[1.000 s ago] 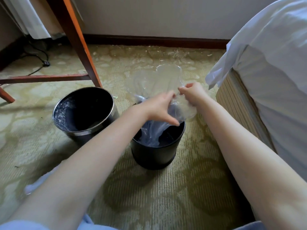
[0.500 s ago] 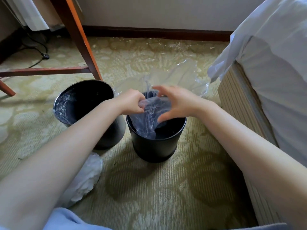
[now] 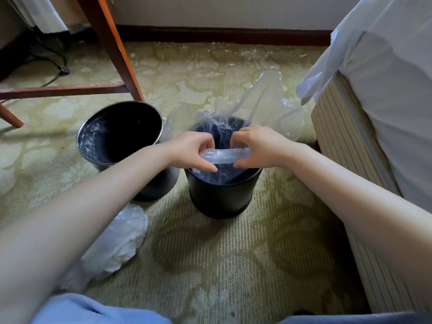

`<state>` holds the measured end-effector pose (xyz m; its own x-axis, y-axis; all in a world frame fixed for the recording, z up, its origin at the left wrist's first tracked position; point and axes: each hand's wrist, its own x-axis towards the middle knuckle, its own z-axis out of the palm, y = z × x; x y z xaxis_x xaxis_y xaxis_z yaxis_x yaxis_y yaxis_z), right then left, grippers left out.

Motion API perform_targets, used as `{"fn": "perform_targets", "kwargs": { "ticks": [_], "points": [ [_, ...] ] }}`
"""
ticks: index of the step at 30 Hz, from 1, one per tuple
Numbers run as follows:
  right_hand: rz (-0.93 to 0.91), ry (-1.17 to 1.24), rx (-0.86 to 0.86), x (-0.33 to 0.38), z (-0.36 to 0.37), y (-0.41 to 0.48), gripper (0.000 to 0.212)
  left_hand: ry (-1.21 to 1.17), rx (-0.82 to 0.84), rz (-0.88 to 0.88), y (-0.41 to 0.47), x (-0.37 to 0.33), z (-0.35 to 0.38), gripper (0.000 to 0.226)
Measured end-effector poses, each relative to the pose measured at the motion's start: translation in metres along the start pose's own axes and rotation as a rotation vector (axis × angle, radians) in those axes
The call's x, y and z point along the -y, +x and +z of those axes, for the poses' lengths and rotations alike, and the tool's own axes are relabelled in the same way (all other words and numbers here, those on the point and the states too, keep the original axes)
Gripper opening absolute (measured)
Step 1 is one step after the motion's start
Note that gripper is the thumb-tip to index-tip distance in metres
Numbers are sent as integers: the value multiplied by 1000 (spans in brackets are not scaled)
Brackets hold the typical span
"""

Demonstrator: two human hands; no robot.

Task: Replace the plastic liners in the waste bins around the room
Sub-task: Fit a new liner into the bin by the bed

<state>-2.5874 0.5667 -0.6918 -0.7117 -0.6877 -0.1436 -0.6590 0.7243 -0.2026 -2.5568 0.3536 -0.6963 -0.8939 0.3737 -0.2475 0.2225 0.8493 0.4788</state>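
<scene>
A small black bin [image 3: 222,197] stands on the carpet in the middle. A clear plastic liner [image 3: 261,101] hangs partly inside it, with its far side billowing up behind the rim. My left hand [image 3: 191,150] and my right hand [image 3: 259,146] each pinch the near edge of the liner, which is stretched into a rolled band between them just above the bin's mouth. To the left stands a second dark bin [image 3: 121,134] with a silver rim and a liner inside.
A crumpled white plastic bag [image 3: 121,237] lies on the carpet under my left forearm. A bed [image 3: 378,108] with white sheets fills the right side. Wooden chair legs [image 3: 112,43] stand at the back left, with a black cable [image 3: 58,64] beyond them.
My right hand has closed on the liner's near edge. Both hands have drawn that edge towards me and pulled it taut between them over the black bin.
</scene>
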Motion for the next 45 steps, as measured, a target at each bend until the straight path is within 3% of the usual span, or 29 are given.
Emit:
{"fn": "perform_targets", "kwargs": {
  "ticks": [3, 5, 8, 10, 14, 17, 19, 21, 24, 26, 28, 29, 31, 32, 34, 37, 40, 42, 45],
  "points": [
    [-77, 21, -77, 7, 11, -12, 12, -2, -120, 132, -8, 0, 15, 26],
    [-139, -12, -109, 11, 23, -25, 9, 102, -224, 316, -16, 6, 30, 27],
    [-282, -153, -109, 17, 44, -40, 8, 418, -266, 566, -28, 10, 55, 12],
    [-319, -261, 5, 23, 55, -47, 5, 645, -216, 603, -33, 14, 69, 13],
    [-147, -387, 365, 27, 74, -52, 27, 878, -107, 545, -37, 26, 81, 30],
    [-49, -382, 392, 12, 90, -51, 41, 923, -41, 459, -32, 20, 88, 22],
    [29, -267, 457, 4, 96, -49, 48, 978, 173, 248, -31, 19, 95, 9],
    [106, -126, 529, 4, 99, -50, 51, 1085, 324, 40, -33, 29, 102, 32],
    [114, -55, 590, 11, 96, -52, 43, 1234, 506, -24, -36, 26, 97, 33],
    [13, -248, 430, 20, 87, -49, 26, 1156, 469, 104, -39, 17, 89, 28],
    [-123, -313, 53, 25, 84, -48, 11, 970, 204, 173, -45, 13, 87, 29],
    [-146, -196, -141, 27, 82, -48, 12, 846, -77, 166, -48, 9, 79, 30],
    [-116, 133, -440, 29, 75, -45, 19, 822, -362, 252, -50, 5, 70, 37],
    [-114, 189, -546, 30, 67, -41, 19, 753, -472, 314, -47, 6, 69, 35],
    [-124, 175, -742, 32, 51, -32, 17, 502, -534, 384, -36, -1, 56, 29],
    [-77, 204, -862, 17, 36, -15, 8, 280, -699, 290, -12, -2, 36, 19],
    [7, 134, -898, 0, 32, 2, 27, 282, -673, 177, 10, 8, 20, 20],
    [80, 89, -826, -8, 28, 14, 39, 306, -630, 150, 23, 12, 13, 25],
    [218, 97, -588, -22, 22, 33, 57, 233, -544, 63, 42, 17, 8, 37]
  ]
}}
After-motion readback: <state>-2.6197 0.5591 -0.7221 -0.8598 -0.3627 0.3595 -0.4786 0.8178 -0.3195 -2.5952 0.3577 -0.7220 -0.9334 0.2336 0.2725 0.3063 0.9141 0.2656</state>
